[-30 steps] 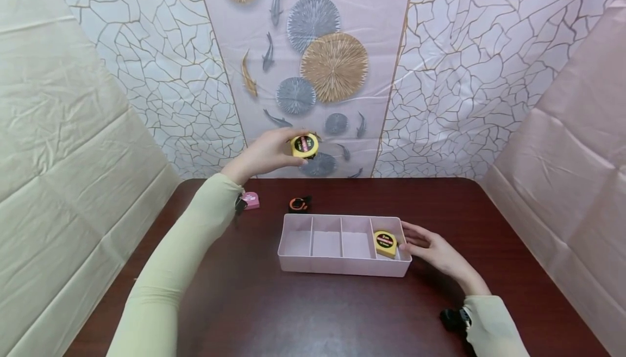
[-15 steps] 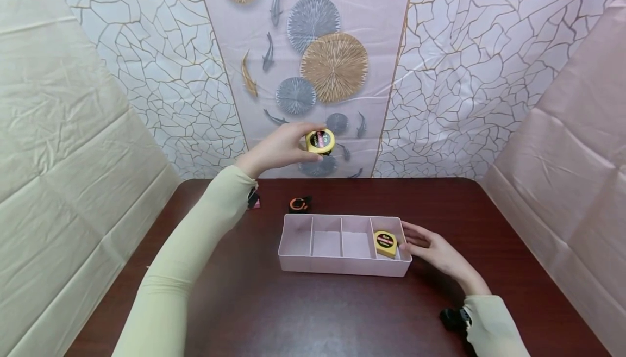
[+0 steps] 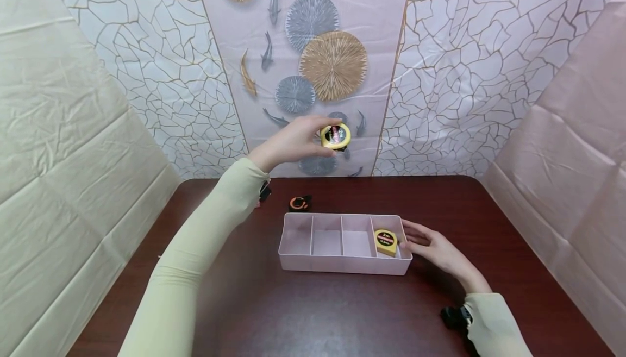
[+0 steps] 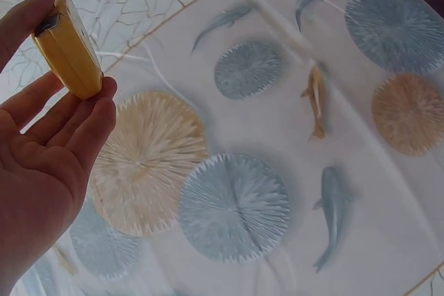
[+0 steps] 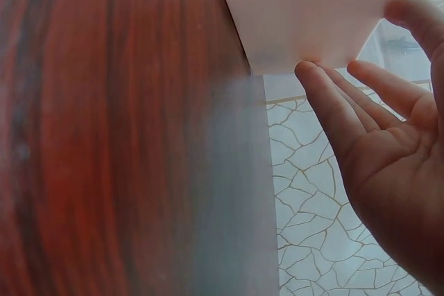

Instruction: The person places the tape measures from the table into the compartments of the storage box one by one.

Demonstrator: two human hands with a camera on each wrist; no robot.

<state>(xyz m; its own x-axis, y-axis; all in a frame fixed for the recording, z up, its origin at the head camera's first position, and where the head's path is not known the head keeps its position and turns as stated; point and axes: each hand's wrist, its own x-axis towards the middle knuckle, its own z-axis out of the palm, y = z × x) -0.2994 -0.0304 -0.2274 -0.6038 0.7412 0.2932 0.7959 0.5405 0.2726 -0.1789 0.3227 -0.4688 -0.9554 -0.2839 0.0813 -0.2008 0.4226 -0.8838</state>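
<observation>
In the head view my left hand (image 3: pixel 300 139) is raised above the back of the table. It pinches a yellow tape measure (image 3: pixel 336 136) between thumb and fingertips; the left wrist view shows the yellow case (image 4: pixel 69 50) edge-on. On the table lies a pale pink divided box (image 3: pixel 342 264) with a row of compartments. A second yellow tape measure (image 3: pixel 386 242) sits in its rightmost compartment. My right hand (image 3: pixel 440 251) holds the box's right end, thumb over the rim. In the right wrist view its fingers (image 5: pixel 333 102) touch the outer end wall.
A black and orange tape measure (image 3: pixel 299 204) lies just behind the box's left part. A sliver of a pink item (image 3: pixel 258 204) shows behind the left wrist. Patterned cloth (image 3: pixel 440 101) hangs behind the dark table (image 3: pixel 313 313).
My left hand has moved right and slightly up with the yellow tape measure. Its wrist now covers most of the pink tape measure. The right hand and box have stayed put.
</observation>
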